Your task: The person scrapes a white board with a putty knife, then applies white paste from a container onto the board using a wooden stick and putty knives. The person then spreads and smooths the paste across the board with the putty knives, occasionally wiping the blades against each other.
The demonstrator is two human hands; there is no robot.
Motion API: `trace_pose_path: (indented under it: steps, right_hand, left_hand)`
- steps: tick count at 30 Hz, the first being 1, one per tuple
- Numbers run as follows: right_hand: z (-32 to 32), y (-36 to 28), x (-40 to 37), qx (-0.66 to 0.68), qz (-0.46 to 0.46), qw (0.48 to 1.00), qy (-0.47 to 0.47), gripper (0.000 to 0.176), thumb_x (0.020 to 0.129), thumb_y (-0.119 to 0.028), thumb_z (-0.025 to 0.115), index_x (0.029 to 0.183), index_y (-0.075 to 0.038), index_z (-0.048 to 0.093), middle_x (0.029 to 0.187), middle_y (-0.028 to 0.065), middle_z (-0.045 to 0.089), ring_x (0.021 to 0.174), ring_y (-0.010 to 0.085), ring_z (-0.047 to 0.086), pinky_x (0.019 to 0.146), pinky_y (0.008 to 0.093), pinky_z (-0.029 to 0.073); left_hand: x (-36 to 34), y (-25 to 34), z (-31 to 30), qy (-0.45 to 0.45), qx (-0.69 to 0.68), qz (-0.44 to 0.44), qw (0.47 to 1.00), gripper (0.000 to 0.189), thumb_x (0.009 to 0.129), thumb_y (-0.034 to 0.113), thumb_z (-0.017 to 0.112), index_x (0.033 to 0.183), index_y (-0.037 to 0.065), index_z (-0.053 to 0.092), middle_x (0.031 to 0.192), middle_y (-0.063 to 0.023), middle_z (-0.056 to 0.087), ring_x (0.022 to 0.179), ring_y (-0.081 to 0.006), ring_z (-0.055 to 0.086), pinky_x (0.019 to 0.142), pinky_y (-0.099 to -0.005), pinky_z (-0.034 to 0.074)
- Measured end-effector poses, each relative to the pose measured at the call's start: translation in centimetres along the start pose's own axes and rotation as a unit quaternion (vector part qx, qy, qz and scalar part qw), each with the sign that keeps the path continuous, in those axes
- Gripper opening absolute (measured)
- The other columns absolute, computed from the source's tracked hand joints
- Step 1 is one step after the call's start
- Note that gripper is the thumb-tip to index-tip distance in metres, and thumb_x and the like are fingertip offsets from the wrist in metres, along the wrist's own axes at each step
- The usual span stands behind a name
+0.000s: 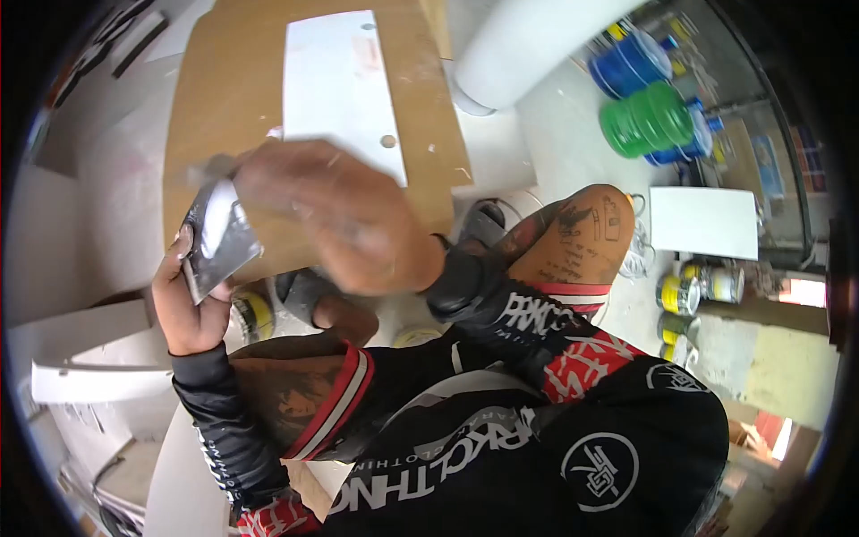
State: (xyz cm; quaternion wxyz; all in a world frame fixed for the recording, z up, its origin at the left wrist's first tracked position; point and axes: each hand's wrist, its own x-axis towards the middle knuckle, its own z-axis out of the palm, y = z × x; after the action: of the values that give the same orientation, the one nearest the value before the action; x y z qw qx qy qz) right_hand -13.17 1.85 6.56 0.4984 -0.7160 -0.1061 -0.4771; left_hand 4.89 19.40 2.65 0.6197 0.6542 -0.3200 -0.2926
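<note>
My left hand [188, 304] is closed around the lower edge of a thin grey metal plate [231, 255], which is tilted and has a white smear, perhaps paste, near its top. Motion blurs my right hand [327, 201], which is held over the upper end of the plate with its fingers curled. A grey, smeared shape sticks out past those fingers; I cannot make out what it is. Beyond my right hand lies a long white panel [335, 85] with two round holes, partly covered by the hand. Under it is a brown board [224, 63].
A thick white column [519, 54] rises beside the board. To the right are a green water jug [644, 121], a blue jug [631, 64], a white rectangular panel [704, 222] and several paint cans [680, 294]. Another can [254, 315] stands near my sandalled feet.
</note>
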Motion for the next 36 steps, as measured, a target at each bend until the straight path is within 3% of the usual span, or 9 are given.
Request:
trace_pose_path:
  steps: [2, 8, 10, 12, 14, 24, 28, 32, 36]
  right_hand:
    - [1.2, 0.2, -0.1, -0.024, -0.067, 0.997, -0.036, 0.05, 0.075, -0.001, 0.069, 0.123, -0.015, 0.062, 0.125, 0.0158, 0.053, 0.116, 0.0355, 0.052, 0.101, 0.044, 0.042]
    - [-0.6, 4.1, -3.8, -0.212, 0.091, 0.967, -0.111, 0.045, 0.079, 0.003, 0.064, 0.121, -0.012, 0.063, 0.131, 0.0143, 0.048, 0.122, 0.033, 0.048, 0.104, 0.0397, 0.041]
    - [-3.8, 5.1, -5.9, -0.255, 0.142, 0.933, -0.211, 0.045, 0.078, 0.004, 0.06, 0.121, -0.011, 0.062, 0.124, 0.0153, 0.052, 0.118, 0.032, 0.051, 0.101, 0.0379, 0.043]
    - [-6.3, 6.2, -6.7, -0.274, 0.162, 0.92, -0.23, 0.049, 0.076, 0.008, 0.056, 0.122, -0.009, 0.061, 0.122, 0.0158, 0.056, 0.116, 0.0311, 0.054, 0.098, 0.038, 0.045]
    - [-8.4, 5.9, -4.6, -0.295, 0.166, 0.922, -0.186, 0.051, 0.075, 0.01, 0.055, 0.122, -0.009, 0.061, 0.123, 0.0151, 0.058, 0.115, 0.0309, 0.056, 0.096, 0.0372, 0.047]
    - [-6.1, 7.9, 10.7, -0.309, 0.003, 0.82, -0.482, 0.056, 0.062, 0.012, 0.056, 0.112, -0.01, 0.065, 0.12, 0.0095, 0.062, 0.113, 0.0371, 0.056, 0.1, 0.0469, 0.045]
    - [-7.9, 14.3, 13.5, -0.263, 0.155, 0.737, -0.603, 0.065, 0.062, 0.016, 0.05, 0.119, -0.013, 0.063, 0.119, 0.009, 0.063, 0.115, 0.0332, 0.056, 0.103, 0.0392, 0.042]
    - [-13.2, 28.2, 15.1, -0.229, 0.295, 0.803, -0.464, 0.053, 0.075, 0.008, 0.044, 0.123, -0.007, 0.06, 0.115, 0.0115, 0.065, 0.103, 0.0216, 0.06, 0.09, 0.0333, 0.047]
    - [-12.6, 40.1, 18.5, -0.373, 0.375, 0.754, -0.389, 0.05, 0.078, -0.002, 0.049, 0.126, -0.01, 0.058, 0.11, 0.0124, 0.065, 0.096, 0.0193, 0.06, 0.088, 0.0315, 0.046]
  left_hand:
    - [0.4, 1.5, 1.2, -0.07, 0.228, 0.237, 0.942, 0.057, 0.084, 0.024, 0.069, 0.127, -0.006, 0.047, 0.124, -0.0132, 0.056, 0.113, -0.0224, 0.054, 0.098, -0.0346, 0.041]
    - [5.0, 1.6, 0.9, -0.028, -0.288, -0.168, 0.942, 0.044, 0.086, 0.022, 0.064, 0.12, -0.003, 0.054, 0.112, -0.0106, 0.063, 0.102, -0.0163, 0.061, 0.089, -0.0304, 0.05]
    - [5.8, 1.4, 0.4, -0.05, 0.279, 0.317, 0.905, 0.033, 0.091, 0.017, 0.057, 0.118, -0.002, 0.054, 0.107, -0.0093, 0.063, 0.099, -0.0164, 0.063, 0.082, -0.0304, 0.054]
    - [7.3, 4.5, 2.8, -0.046, -0.319, -0.101, 0.941, 0.032, 0.091, 0.015, 0.056, 0.118, -0.002, 0.053, 0.104, -0.0094, 0.064, 0.093, -0.0197, 0.065, 0.077, -0.0338, 0.056]
    - [9.8, 3.9, 2.1, -0.107, -0.385, -0.199, 0.895, 0.032, 0.089, 0.016, 0.058, 0.116, -0.001, 0.054, 0.1, -0.0085, 0.065, 0.088, -0.0208, 0.067, 0.075, -0.0352, 0.057]
    - [13.8, 2.1, 0.8, -0.072, -0.078, -0.074, 0.992, 0.018, 0.089, 0.014, 0.061, 0.098, 0.0, 0.063, 0.092, -0.0064, 0.064, 0.079, -0.0139, 0.061, 0.069, -0.0277, 0.049]
    - [14.8, 2.7, -3.7, 0.142, -0.371, -0.132, 0.908, 0.024, 0.094, 0.017, 0.054, 0.102, -0.003, 0.064, 0.093, -0.0054, 0.063, 0.084, -0.0129, 0.06, 0.08, -0.0305, 0.05]
    - [12.8, 2.1, -8.8, 0.351, -0.279, 0.085, 0.89, 0.034, 0.088, 0.003, 0.06, 0.121, -0.003, 0.056, 0.118, -0.0133, 0.062, 0.108, -0.0222, 0.059, 0.096, -0.0319, 0.045]
    - [8.0, -1.2, -15.0, 0.41, 0.408, 0.012, 0.816, 0.051, 0.086, 0.002, 0.063, 0.133, -0.005, 0.045, 0.137, -0.0171, 0.05, 0.129, -0.0257, 0.046, 0.106, -0.0332, 0.037]
